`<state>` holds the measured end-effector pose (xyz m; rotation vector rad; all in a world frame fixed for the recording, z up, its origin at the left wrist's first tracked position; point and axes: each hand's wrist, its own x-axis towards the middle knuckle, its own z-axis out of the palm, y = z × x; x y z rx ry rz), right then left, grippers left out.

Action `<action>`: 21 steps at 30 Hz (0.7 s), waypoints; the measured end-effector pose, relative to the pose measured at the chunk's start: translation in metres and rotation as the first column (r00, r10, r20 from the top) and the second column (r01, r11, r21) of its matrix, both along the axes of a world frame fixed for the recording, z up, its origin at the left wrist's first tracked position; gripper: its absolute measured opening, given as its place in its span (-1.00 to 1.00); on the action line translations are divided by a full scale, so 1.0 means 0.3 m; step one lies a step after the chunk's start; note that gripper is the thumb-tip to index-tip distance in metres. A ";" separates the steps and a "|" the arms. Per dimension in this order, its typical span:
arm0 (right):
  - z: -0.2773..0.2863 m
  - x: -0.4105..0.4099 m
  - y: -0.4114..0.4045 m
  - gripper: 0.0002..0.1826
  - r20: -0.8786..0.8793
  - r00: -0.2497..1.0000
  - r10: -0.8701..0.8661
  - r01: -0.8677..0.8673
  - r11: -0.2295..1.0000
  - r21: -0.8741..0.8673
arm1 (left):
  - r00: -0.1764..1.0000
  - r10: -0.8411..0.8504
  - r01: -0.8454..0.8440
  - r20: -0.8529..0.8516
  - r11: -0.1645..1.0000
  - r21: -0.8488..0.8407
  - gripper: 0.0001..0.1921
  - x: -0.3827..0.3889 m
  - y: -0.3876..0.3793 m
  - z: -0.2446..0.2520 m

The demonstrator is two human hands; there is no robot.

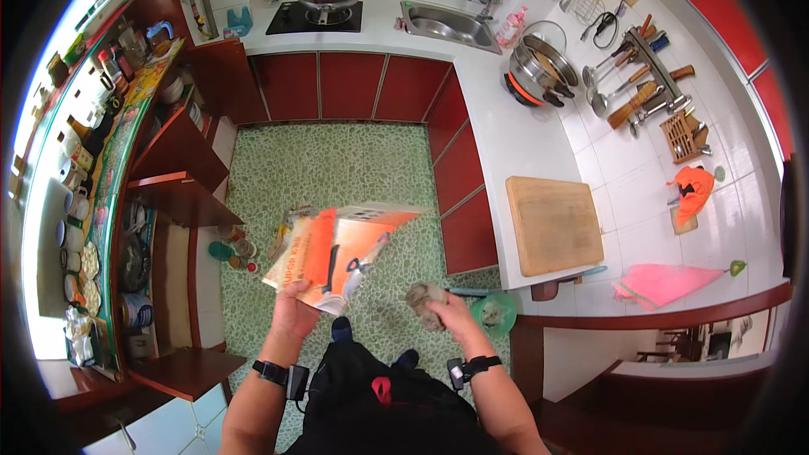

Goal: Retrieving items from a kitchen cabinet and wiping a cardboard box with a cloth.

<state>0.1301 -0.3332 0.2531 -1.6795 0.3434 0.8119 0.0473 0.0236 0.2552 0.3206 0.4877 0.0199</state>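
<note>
My left hand (297,311) grips the lower edge of an orange and white cardboard box (344,253), printed with pictures of kitchen utensils and some writing. The box looks partly flattened and is tilted over the floor. In my right hand (452,315) is a crumpled grey-brown cloth (425,304), pinched between thumb and fingers. Just right of that hand a green plastic bin (507,315) stands on the floor, with some light-coloured stuff inside. Behind the box, partly hidden, other packaging (281,237) lies on the green patterned floor.
Several jars and bottles (234,246) stand on the floor at the left, near open cabinet doors (183,196). On the right counter rest a wooden cutting board (556,225) and a steamer pot (537,66). The sink (452,24) and a gas hob (284,18) are at the back.
</note>
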 end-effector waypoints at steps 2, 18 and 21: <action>-0.012 -0.011 -0.052 -0.60 -0.017 0.988 -0.155 0.156 0.987 0.045 | 0.999 0.045 -0.043 -0.023 0.996 0.079 -0.34 -0.019 0.076 0.006; -0.155 0.098 -0.090 -0.64 -0.165 0.868 -0.469 0.491 0.860 0.139 | 0.951 0.242 -0.132 -0.192 0.880 0.457 -0.57 -0.046 0.416 0.065; -0.183 0.174 -0.028 -0.63 -0.089 0.883 -0.460 0.468 0.874 0.132 | 0.943 0.247 -0.125 -0.224 0.884 0.450 -0.56 -0.035 0.428 0.003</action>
